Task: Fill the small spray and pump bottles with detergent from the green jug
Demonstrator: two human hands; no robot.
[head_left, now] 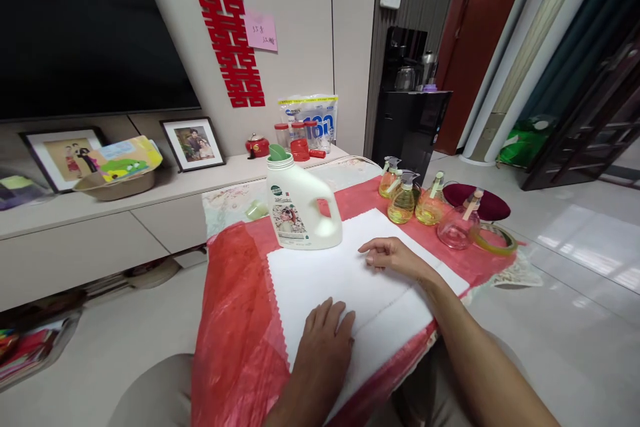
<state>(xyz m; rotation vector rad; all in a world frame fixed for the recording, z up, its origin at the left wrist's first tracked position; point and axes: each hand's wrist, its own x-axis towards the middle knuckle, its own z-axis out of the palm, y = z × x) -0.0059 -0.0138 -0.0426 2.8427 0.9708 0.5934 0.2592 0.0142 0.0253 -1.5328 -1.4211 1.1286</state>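
Note:
My left hand (327, 340) rests palm down on the near part of a white cloth (370, 293) with zigzag-cut edges, its fingers loosely spread and holding nothing. My right hand (393, 255) is over the same cloth, index finger stretched out and the others bent, with nothing visible in it. Beyond both hands a white plastic detergent jug (295, 190) stands upright, its handle toward the right; a green spout piece (279, 153) shows in its mouth. Right of the cloth stand several glass bottles, among them a pump bottle (401, 203) with yellow liquid and a pinkish one (455, 227).
Red plastic sheeting (235, 307) covers the table under the cloth. A roll of tape (495, 240) lies by the right edge. Behind, a low cabinet (185, 197) carries picture frames, a basket (123, 187), red-lidded jars (297, 137) and a printed bag (324, 107).

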